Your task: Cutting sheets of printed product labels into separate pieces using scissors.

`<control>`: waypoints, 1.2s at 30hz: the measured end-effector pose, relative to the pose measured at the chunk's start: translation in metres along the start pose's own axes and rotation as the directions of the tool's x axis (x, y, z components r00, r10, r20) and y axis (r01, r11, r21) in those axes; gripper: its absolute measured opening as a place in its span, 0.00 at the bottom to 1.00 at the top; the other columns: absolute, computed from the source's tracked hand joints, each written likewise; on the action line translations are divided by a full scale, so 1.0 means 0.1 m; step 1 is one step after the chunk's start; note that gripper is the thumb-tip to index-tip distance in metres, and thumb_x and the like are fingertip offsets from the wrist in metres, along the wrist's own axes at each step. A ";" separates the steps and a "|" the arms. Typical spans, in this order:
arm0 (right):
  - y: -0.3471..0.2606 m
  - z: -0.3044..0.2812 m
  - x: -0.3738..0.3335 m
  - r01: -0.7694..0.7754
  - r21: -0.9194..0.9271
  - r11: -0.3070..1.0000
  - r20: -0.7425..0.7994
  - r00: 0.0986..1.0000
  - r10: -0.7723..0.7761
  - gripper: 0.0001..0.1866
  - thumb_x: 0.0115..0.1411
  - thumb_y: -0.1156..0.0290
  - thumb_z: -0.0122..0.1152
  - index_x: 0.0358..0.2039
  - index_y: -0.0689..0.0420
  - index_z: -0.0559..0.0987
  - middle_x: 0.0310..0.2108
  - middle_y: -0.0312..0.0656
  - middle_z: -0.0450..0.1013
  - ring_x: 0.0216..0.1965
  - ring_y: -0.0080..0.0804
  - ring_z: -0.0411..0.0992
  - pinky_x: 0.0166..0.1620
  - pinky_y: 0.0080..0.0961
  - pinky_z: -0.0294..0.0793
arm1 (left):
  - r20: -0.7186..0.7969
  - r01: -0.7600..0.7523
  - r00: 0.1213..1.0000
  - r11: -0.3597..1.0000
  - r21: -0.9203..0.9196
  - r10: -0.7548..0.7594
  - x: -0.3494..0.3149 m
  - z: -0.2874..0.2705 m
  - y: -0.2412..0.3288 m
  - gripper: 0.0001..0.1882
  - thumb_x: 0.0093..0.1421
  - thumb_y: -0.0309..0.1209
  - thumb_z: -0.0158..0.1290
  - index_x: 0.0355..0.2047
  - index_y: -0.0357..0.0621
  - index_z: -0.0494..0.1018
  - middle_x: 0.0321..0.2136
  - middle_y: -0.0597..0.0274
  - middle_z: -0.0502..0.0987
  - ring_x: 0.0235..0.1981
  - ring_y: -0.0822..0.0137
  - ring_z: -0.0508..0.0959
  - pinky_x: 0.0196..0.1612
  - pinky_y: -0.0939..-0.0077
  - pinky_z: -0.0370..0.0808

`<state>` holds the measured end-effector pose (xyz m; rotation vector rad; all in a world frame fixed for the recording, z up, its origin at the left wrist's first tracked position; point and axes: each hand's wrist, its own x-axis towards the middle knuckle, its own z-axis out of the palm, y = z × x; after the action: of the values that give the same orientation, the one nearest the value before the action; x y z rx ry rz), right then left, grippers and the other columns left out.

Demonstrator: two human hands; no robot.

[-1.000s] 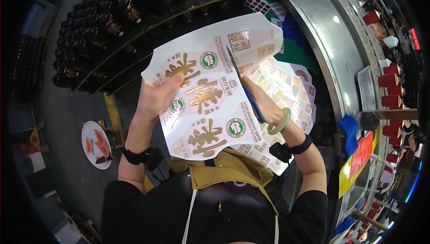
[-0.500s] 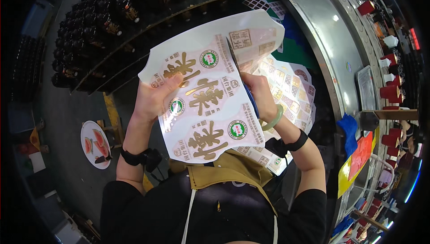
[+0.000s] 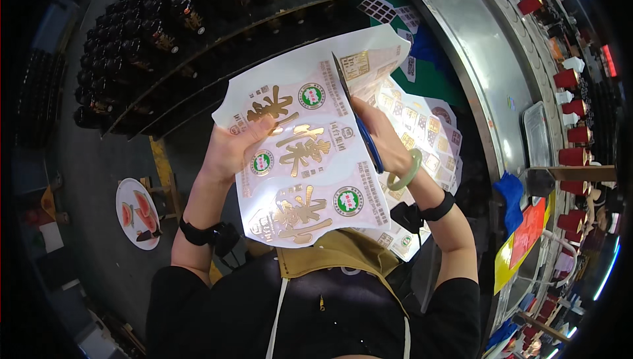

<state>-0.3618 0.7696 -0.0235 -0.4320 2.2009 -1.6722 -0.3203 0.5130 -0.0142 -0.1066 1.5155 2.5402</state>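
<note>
A large white sheet of printed labels (image 3: 280, 161), with gold lettering and green round emblems, is held up in front of my chest. My left hand (image 3: 227, 151) grips its left edge, thumb on top and fingers hidden underneath. My right hand (image 3: 384, 136) is closed around blue-handled scissors (image 3: 371, 143). Their dark blade lies along a slit running up from the sheet's right side, and the strip right of it curls upward. A pale green bangle circles my right wrist. Below the right hand, more label sheets (image 3: 425, 128) lie fanned out.
Dark bottles (image 3: 142, 42) stand crowded on a shelf at upper left. A metal conveyor counter (image 3: 455, 42) curves along the right, with a metal tray (image 3: 539, 135) and red cups (image 3: 575, 135) beyond. At lower left is a white plate (image 3: 125, 227) with watermelon slices.
The label sheet has shifted slightly down at its top edge, and its curled right strip sits lower. My left hand has moved slightly right; more of the scissor blade shows.
</note>
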 end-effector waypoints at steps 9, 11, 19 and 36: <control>0.12 0.02 0.01 0.171 -0.152 0.973 -0.083 0.979 -0.185 0.20 0.54 0.63 0.61 0.35 0.71 0.77 0.15 0.51 0.69 0.15 0.28 0.63 0.22 0.26 0.65 | -0.015 -0.023 1.000 0.998 0.052 0.024 0.00 0.03 0.00 0.16 0.60 0.22 0.55 0.49 0.34 0.72 0.41 0.56 0.79 0.40 0.68 0.79 0.44 0.75 0.77; 0.10 0.04 -0.03 0.130 -0.137 0.982 -0.083 0.986 -0.142 0.20 0.54 0.62 0.61 0.35 0.70 0.76 0.16 0.52 0.70 0.17 0.28 0.64 0.24 0.26 0.66 | -0.013 0.010 1.000 0.998 0.066 -0.009 0.00 0.00 -0.03 0.16 0.60 0.22 0.55 0.49 0.35 0.72 0.41 0.56 0.79 0.40 0.68 0.79 0.43 0.76 0.77; -0.03 -0.06 0.10 0.186 -0.090 0.978 -0.043 0.981 -0.190 0.17 0.58 0.65 0.55 0.36 0.69 0.74 0.25 0.55 0.73 0.25 0.38 0.72 0.33 0.29 0.70 | -0.007 -0.010 1.000 1.000 0.002 0.010 -0.03 0.08 -0.04 0.18 0.60 0.22 0.55 0.51 0.34 0.70 0.43 0.55 0.78 0.40 0.68 0.79 0.44 0.75 0.77; -0.08 -0.06 0.17 0.206 -0.077 0.976 -0.121 0.969 -0.214 0.19 0.58 0.62 0.53 0.37 0.68 0.73 0.25 0.59 0.71 0.28 0.49 0.73 0.33 0.35 0.69 | 0.046 0.101 0.994 0.995 0.009 -0.101 0.05 -0.02 -0.08 0.21 0.59 0.20 0.55 0.53 0.34 0.68 0.43 0.54 0.77 0.40 0.68 0.79 0.42 0.75 0.78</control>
<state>-0.3793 0.7652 -0.0155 -0.6099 2.3786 -1.7857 -0.3239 0.5156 -0.0227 -0.1196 1.4629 2.4419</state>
